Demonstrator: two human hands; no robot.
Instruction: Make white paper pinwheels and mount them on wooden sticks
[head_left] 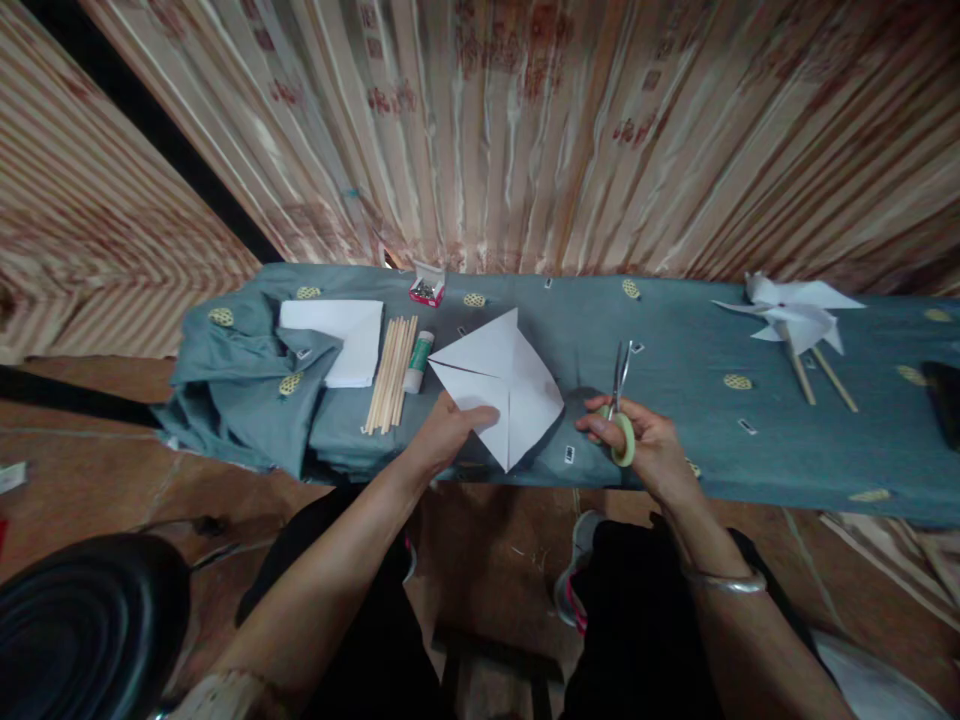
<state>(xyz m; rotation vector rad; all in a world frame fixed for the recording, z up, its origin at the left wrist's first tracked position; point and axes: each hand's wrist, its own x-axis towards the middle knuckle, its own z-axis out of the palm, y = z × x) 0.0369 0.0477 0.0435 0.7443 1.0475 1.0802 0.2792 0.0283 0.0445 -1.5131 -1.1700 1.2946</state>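
Note:
My left hand (457,432) pinches a white square of paper (525,385) near its lower left edge, thumb on top and fingers underneath. Creases cross the paper, and slits run inward from its left and lower corners. My right hand (637,428) grips a pair of scissors (619,400) by its pale green handles, with the blades pointing up and away from me. The scissors are apart from the paper, to its right. Left of the paper lie a glue stick (418,362) and a bundle of thin wooden sticks (391,375).
A stack of white paper (352,345) lies at the left on the cloth-covered table (675,350). A small open box of pins (427,285) stands at the back. Paper pinwheels (799,310) on sticks lie at the right. A black round stool (90,620) is at lower left.

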